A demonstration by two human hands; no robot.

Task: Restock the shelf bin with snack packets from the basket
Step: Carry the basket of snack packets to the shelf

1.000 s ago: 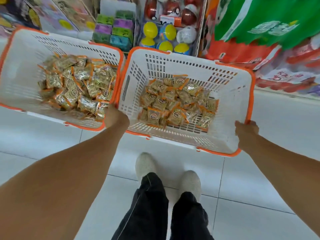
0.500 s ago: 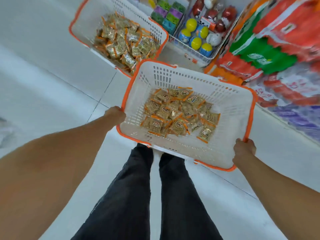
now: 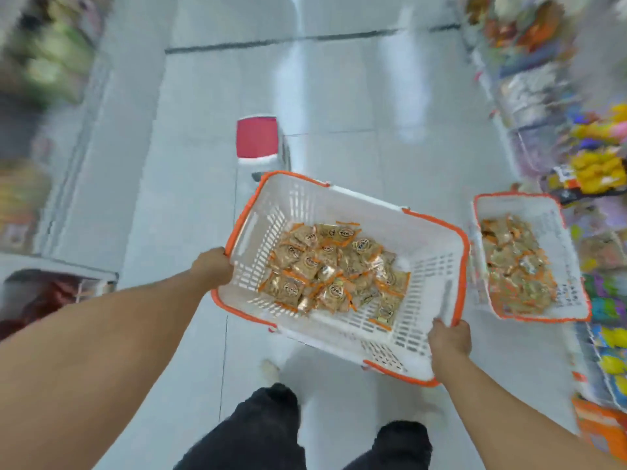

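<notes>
With both hands curled tight on opposite rims, left hand [image 3: 212, 268] and right hand [image 3: 449, 340] keep the basket [image 3: 424, 239] level so the snack packets [image 3: 334, 269] stay piled mid-floor inside it.

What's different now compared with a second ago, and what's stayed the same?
The person has turned away from the shelf, carrying the held basket into the aisle; the second basket, formerly at its left, now sits at its right. Left hand and right hand still grip the rim; the snack packets remain inside.
</notes>
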